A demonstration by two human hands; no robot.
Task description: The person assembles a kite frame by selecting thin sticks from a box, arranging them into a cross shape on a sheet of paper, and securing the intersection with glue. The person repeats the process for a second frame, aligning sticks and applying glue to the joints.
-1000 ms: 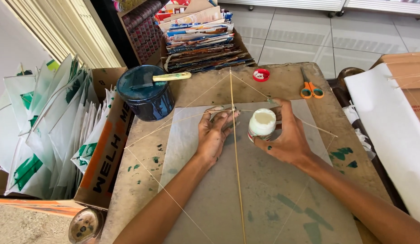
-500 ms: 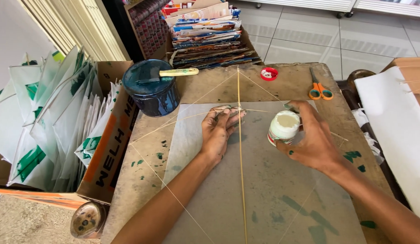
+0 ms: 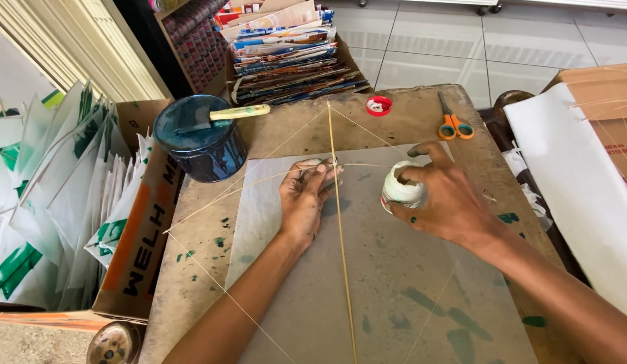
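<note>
The single head view looks steeply down, close over the worktable [image 3: 421, 114], facing the tiled floor [image 3: 529, 40].

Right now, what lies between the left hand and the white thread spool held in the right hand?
In the head view, the thin upright bamboo stick runs between left hand and white thread spool, over translucent paper sheet.
</note>
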